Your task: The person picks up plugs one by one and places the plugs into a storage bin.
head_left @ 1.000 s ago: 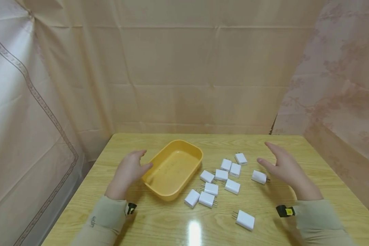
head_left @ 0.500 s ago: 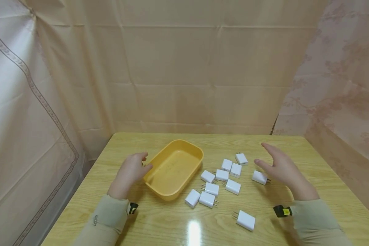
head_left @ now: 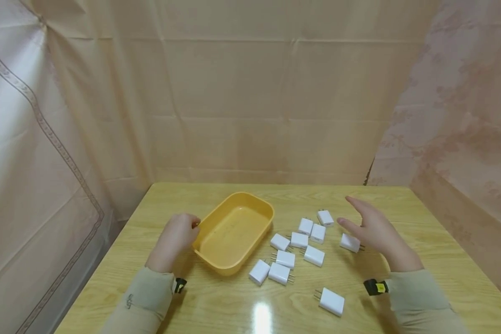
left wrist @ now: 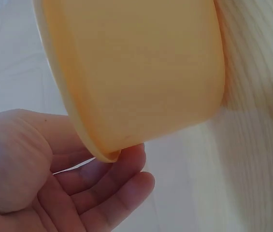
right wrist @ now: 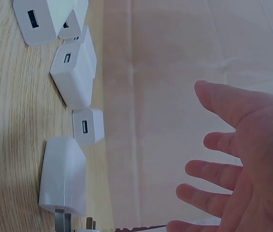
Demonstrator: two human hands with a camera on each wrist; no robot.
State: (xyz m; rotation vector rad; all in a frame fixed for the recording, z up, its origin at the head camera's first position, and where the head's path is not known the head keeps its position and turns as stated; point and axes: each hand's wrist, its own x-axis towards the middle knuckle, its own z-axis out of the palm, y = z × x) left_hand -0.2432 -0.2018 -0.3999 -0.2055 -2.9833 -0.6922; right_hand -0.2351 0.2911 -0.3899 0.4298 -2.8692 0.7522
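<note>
A yellow plastic tub (head_left: 234,239) sits on the wooden table, left of centre, with nothing in it. At its left rim, my left hand (head_left: 173,241) pinches the edge. The left wrist view has the fingers (left wrist: 114,193) under the lip and the thumb partly hidden behind the rim. Spread and holding nothing, my right hand (head_left: 380,236) hovers above the table at the right. Just beside it lies a white USB charger (head_left: 350,242), its prongs pointing right. In the right wrist view that charger (right wrist: 63,176) stands nearest the camera.
Several more white chargers (head_left: 299,240) lie in a loose cluster right of the tub. A single charger (head_left: 331,301) is set apart near the front of the table (head_left: 217,311). Beige cloth (head_left: 234,93) hangs behind, with patterned cloth at both sides.
My left hand has closed its fingers on the tub's rim, where before it was spread beside it. The right hand has drifted left, toward the chargers. Tub and chargers stay in place.
</note>
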